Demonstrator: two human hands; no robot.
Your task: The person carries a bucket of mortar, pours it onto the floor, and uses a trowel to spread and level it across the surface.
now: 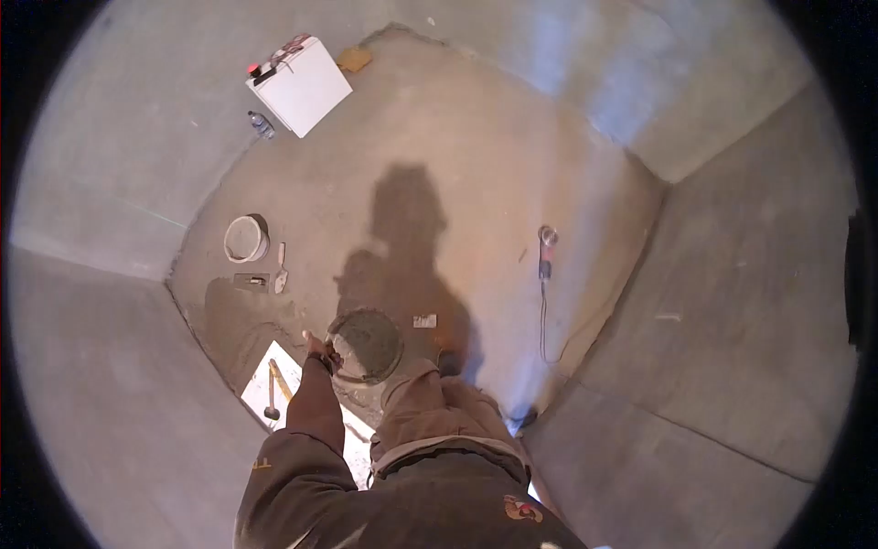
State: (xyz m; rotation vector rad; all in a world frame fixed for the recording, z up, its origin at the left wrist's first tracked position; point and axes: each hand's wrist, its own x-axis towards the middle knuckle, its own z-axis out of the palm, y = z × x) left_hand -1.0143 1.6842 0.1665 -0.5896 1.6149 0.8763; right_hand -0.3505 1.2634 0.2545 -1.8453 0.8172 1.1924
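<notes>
My left hand (319,349) reaches down at the end of a dark sleeve and closes on the left rim of a round bucket (394,340) filled with grey mortar. The bucket stands on the bare floor just in front of my bent knee. My right hand is not visible anywhere in the head view. Just left of my arm, a white tile (258,382) lies flat on the floor, and a mallet (272,395) rests on top of it.
An empty pale bucket (245,239), a trowel (281,269) and a patch of spread mortar (229,322) lie to the left. A stack of white tiles (302,87), a bottle (261,123) and a sponge (354,59) are far ahead. A corded power tool (547,249) lies right. Grey walls enclose the floor.
</notes>
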